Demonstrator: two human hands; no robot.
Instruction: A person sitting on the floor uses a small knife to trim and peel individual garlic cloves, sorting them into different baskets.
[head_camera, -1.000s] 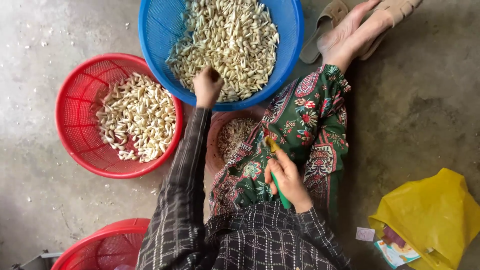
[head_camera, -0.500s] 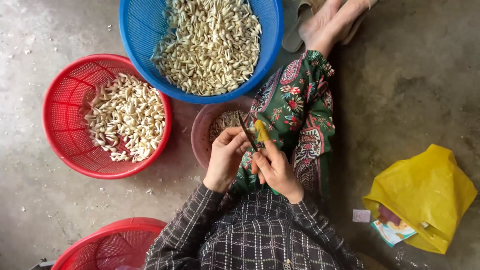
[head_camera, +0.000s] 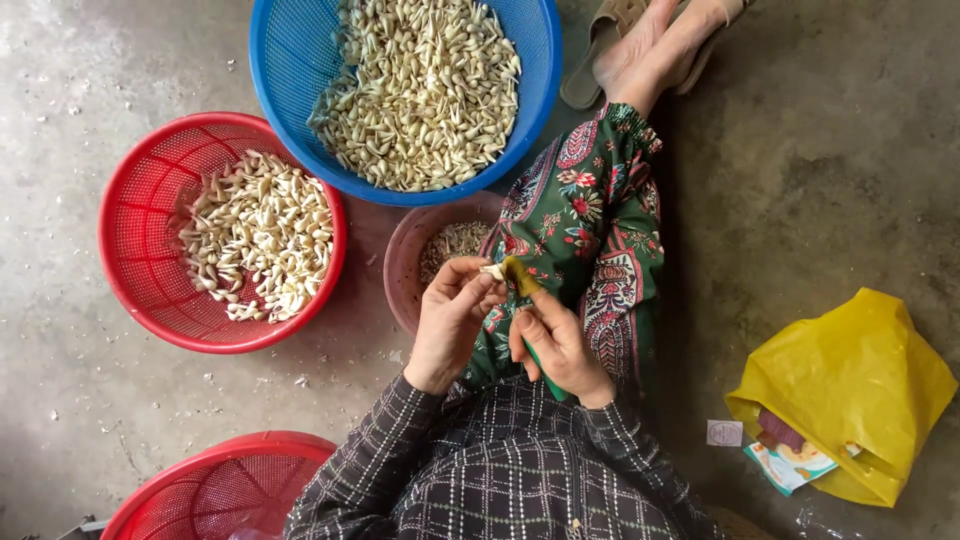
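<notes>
Grey concrete floor (head_camera: 820, 180), husk bits scattered. Blue basket (head_camera: 290, 100) heaped with pale cloves; red basket (head_camera: 130, 250) half-filled; small pink bowl (head_camera: 405, 265) holds peelings. Left hand (head_camera: 450, 320) pinches clove (head_camera: 493, 271) over lap; right hand (head_camera: 555, 345) grips knife (head_camera: 520, 278).

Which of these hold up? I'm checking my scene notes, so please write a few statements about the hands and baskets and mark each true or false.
1. The left hand pinches a small pale piece at its fingertips. True.
2. The right hand is empty. False: it has a grip on a green-handled tool with a yellowish tip.
3. The blue basket is filled with pale pieces. True.
4. The yellow bag lies inside a red basket. False: it lies on the floor at the person's right.
5. A small brownish bowl sits by the left hand. True.
</notes>
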